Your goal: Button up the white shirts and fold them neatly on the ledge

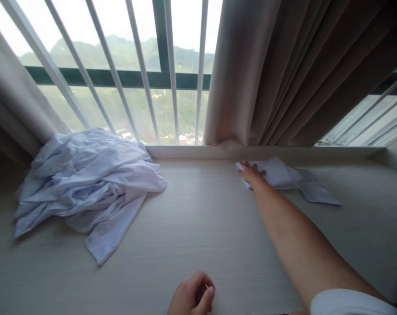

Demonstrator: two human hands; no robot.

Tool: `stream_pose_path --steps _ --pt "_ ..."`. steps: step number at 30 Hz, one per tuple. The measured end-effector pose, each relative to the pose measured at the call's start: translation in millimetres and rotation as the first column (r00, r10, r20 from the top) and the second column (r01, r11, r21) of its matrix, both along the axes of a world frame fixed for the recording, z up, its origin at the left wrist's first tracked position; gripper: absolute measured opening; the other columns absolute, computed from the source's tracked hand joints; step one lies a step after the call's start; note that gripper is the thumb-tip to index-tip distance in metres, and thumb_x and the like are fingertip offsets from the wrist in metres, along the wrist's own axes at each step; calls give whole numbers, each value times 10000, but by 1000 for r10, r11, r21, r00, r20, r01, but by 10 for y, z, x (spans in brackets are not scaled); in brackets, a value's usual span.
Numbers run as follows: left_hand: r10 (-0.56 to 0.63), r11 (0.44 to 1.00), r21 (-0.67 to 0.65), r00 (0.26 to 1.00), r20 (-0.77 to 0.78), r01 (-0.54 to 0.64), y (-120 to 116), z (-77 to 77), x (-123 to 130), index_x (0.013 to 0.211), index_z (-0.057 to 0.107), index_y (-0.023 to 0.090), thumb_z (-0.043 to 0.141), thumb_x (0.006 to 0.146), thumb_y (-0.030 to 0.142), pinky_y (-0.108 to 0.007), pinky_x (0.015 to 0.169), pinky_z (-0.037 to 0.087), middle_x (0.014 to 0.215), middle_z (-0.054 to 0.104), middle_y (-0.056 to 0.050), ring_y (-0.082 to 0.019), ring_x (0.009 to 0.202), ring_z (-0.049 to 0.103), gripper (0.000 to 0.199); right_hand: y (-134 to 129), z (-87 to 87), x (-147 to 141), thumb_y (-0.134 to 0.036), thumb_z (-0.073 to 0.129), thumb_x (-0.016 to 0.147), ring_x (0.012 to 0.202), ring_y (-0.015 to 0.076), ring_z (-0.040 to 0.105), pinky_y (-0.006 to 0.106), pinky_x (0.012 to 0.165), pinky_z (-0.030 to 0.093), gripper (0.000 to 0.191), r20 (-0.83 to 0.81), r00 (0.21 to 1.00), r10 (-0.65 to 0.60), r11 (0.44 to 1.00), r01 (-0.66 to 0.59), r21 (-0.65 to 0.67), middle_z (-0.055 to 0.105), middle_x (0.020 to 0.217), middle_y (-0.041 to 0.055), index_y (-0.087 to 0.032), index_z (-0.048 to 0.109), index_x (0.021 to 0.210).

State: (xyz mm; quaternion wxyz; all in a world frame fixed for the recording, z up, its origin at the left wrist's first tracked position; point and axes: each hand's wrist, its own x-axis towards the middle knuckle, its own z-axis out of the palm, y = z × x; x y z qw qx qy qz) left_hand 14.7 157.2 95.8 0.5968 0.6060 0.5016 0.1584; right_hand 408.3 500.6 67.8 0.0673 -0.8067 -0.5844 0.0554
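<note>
My right hand point(251, 172) lies with fingers spread on the left end of a folded white cloth point(279, 173), near the window ledge at the right. Partly under that cloth's right end is a flat greyish piece point(318, 190). At the bottom centre, my left hand point(193, 295) is above the pale surface, its fingers curled round toward the thumb; whether anything is inside them is too small to tell. A large crumpled heap of white cloth point(89, 179) rests at the left, far from both hands, with one flap pointing toward me.
The pale wood-grain surface point(198, 227) runs up to a low window ledge point(185, 152). Behind it stand white vertical bars point(139, 57) and a window with a dark green frame. Grey-brown curtains point(283, 74) hang at the right and at the far left.
</note>
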Motion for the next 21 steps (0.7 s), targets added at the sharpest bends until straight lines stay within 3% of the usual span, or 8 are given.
stream_pose_path --steps 3,5,7,10,12,14,18,21 --pt "54 998 -48 993 102 -49 -42 70 60 825 627 174 598 865 468 -273 612 378 663 657 -34 -155 633 568 298 -58 54 -260 -467 462 1006 1571 466 125 846 1118 -3 634 142 988 -57 993 42 110 281 1692 184 -262 384 1602" --pt "122 986 -141 960 252 -88 -70 49 111 889 641 152 630 831 594 -265 584 392 712 667 -53 -146 616 566 446 -80 144 -665 -466 437 1017 1578 467 90 823 1139 -47 644 182 981 -66 983 32 182 269 1695 190 -208 382 1604" --pt "170 968 -243 888 428 -69 -83 -5 152 1069 637 131 632 769 767 -253 546 410 882 712 -113 -159 658 604 703 -87 279 -1260 -470 398 1033 1582 449 106 815 1154 -17 625 170 985 32 975 -68 212 257 1707 161 -221 375 1606" --pt "214 940 -338 703 678 40 -64 -22 152 1370 524 172 617 654 926 -294 569 503 1240 681 -212 -268 916 683 1043 -81 548 -2398 -504 364 1044 1577 407 184 782 1184 82 614 97 956 278 932 -293 213 262 1715 118 -272 350 1612" --pt "227 932 -342 546 807 118 -46 70 81 1467 477 233 624 641 935 -429 697 577 1401 619 -209 -360 1142 647 1094 -97 728 -3229 -484 385 1040 1579 377 203 746 1200 155 612 63 893 446 867 -448 216 244 1728 82 -318 309 1624" --pt "225 932 -314 390 893 180 -43 231 -46 1490 505 271 622 661 925 -562 900 542 1508 560 -168 -416 1326 548 1062 -153 867 -4044 -419 428 1029 1586 348 200 713 1212 195 626 65 789 611 762 -608 222 220 1738 40 -358 269 1631" --pt "243 935 -274 154 958 224 -81 536 -346 1416 625 189 630 592 955 -564 1173 327 1520 560 -167 -454 1455 428 1124 -356 948 -5383 -335 426 1031 1579 317 225 724 1209 194 641 86 575 813 537 -800 269 243 1732 -3 -395 216 1634" --pt "263 956 -265 36 964 123 -107 608 -517 1360 655 126 499 482 1063 -594 1188 281 1439 612 -223 -490 1454 414 1294 -483 901 -5945 -304 435 1033 1529 354 298 784 1180 133 497 76 570 818 525 -794 306 367 1677 7 -369 428 1526"
